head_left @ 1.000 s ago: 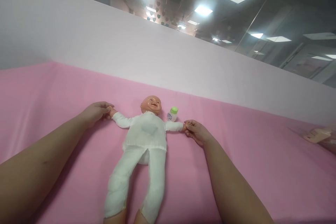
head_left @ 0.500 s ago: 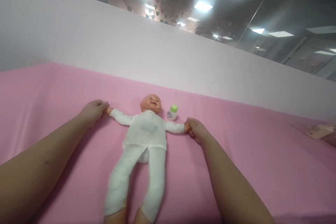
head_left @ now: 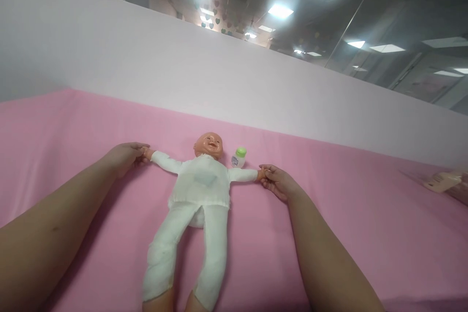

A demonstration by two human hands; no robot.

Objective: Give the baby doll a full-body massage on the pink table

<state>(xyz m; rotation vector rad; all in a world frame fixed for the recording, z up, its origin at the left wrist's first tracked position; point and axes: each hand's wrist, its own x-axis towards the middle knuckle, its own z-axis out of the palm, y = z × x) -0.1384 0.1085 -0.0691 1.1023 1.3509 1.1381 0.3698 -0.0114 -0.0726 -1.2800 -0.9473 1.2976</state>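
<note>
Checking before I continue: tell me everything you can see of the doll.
The doll has a bald, glossy, plastic-looking head, white cloth-like clothing and a greyish chest patch. It lies face-up on the pink surface, arms spread, legs slightly apart, feet out of frame. The left hand and right hand each hold one of its hands.

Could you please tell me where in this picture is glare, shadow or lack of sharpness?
All in the head view: glare around the light panels at the top, glossy highlights on the doll's head, a soft shadow on the pink surface beside the left forearm; the bottle's label is too blurred to read.
</note>
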